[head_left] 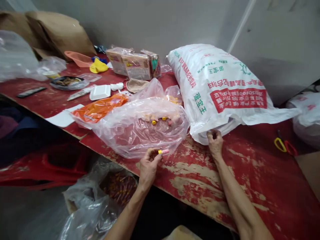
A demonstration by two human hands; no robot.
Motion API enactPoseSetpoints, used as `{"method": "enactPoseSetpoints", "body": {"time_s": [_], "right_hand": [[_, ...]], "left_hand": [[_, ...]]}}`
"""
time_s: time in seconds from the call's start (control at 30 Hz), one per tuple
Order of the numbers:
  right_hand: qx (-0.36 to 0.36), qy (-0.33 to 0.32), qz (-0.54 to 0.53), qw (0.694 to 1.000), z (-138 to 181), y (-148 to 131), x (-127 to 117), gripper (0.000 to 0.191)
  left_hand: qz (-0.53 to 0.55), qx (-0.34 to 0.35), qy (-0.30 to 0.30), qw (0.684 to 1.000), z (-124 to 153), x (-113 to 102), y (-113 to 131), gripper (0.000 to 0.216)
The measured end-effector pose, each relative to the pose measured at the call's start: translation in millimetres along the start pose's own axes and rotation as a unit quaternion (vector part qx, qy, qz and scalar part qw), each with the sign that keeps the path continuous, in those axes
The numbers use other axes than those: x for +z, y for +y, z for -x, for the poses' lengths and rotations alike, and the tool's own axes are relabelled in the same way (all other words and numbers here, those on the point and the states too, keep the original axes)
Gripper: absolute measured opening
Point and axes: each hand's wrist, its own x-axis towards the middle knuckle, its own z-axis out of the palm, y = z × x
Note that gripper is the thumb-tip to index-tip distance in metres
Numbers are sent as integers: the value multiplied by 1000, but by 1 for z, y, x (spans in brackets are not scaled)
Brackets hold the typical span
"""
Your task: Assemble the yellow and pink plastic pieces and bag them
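Between the thumb and fingers of my left hand [149, 164] is a small pink stick with a yellow cap [163, 151], held just in front of a clear plastic bag [120, 136]. A few similar yellow-capped pieces [154, 122] lie in or on that bag. My right hand [215, 144] is at the mouth of a big white woven sack [205, 76] with red and green print. Its fingers are curled together at the sack's opening, and the fingertips are partly hidden there. What they grip, if anything, does not show.
The red table [195, 173] has worn paint. An orange bag [100, 108], a white foam box [100, 92], a food tray [67, 81] and wrapped boxes [136, 65] stand left and behind. Scissors [285, 145] lie right. Below the edge, a plastic-lined container [120, 186] holds many small pieces.
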Motion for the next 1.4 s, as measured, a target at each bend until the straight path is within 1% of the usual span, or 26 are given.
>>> {"method": "enactPoseSetpoints", "body": {"time_s": [0.03, 0.07, 0.13, 0.2, 0.23, 0.3, 0.4, 0.53, 0.57, 0.63, 0.73, 0.8, 0.87, 0.93, 0.97, 1.03, 1.1, 1.13, 1.17, 1.23, 1.3, 1.4], "right_hand": [[16, -21, -64, 998, 18, -2, -12, 33], [33, -58, -138, 988, 36, -3, -25, 32], [68, -154, -267, 949, 71, -8, -48, 28], [86, -224, -325, 915, 100, -14, -65, 25], [88, -240, -335, 907, 111, -18, -72, 24], [79, -255, -331, 905, 126, -26, -79, 23], [37, -287, -280, 915, 136, -43, -84, 21], [-81, -344, -190, 916, 141, -61, -86, 22], [-110, -347, -165, 917, 143, -63, -86, 24], [-148, -333, -117, 924, 149, -63, -85, 26], [-166, -299, -70, 937, 158, -60, -85, 26], [-165, -290, -57, 941, 163, -60, -87, 24], [-153, -295, -47, 942, 163, -61, -91, 23], [-125, -320, -40, 938, 159, -62, -98, 23], [-110, -343, -36, 932, 156, -62, -102, 24], [-97, -397, -10, 913, 146, -58, -113, 27], [-115, -444, 65, 886, 135, -50, -123, 29], [-127, -459, 122, 871, 130, -45, -128, 30], [-135, -469, 179, 854, 127, -40, -133, 29], [-145, -485, 267, 820, 123, -30, -138, 28], [-161, -492, 306, 799, 123, -24, -139, 25], [-200, -492, 334, 778, 127, -22, -137, 22]], "left_hand": [[28, -20, -18, 999, 11, 6, -1, 25], [50, -36, -36, 997, 21, 12, -1, 24], [85, -63, -75, 992, 36, 27, -2, 24], [101, -85, -111, 985, 48, 41, -2, 24], [106, -94, -124, 982, 53, 46, -3, 25], [117, -100, -135, 979, 62, 53, -4, 26], [133, -94, -127, 979, 73, 56, -9, 25], [94, -83, -110, 986, 86, 53, -16, 21], [75, -76, -112, 988, 89, 53, -18, 22], [34, -48, -118, 991, 96, 53, -20, 25], [-15, 8, -120, 993, 105, 55, -23, 26], [-38, 27, -128, 991, 109, 57, -24, 26], [-47, 31, -142, 988, 112, 58, -27, 26], [-45, 26, -161, 985, 114, 61, -32, 27], [-45, 20, -179, 983, 114, 62, -36, 27], [-58, 6, -236, 970, 114, 64, -44, 27], [-88, 5, -284, 955, 112, 65, -52, 29], [-101, 9, -292, 951, 110, 64, -56, 30], [-108, 15, -287, 952, 109, 63, -58, 32], [-98, 12, -251, 963, 106, 60, -58, 35], [-62, -19, -217, 974, 103, 56, -54, 34], [-10, -74, -183, 980, 98, 52, -43, 31]]}}
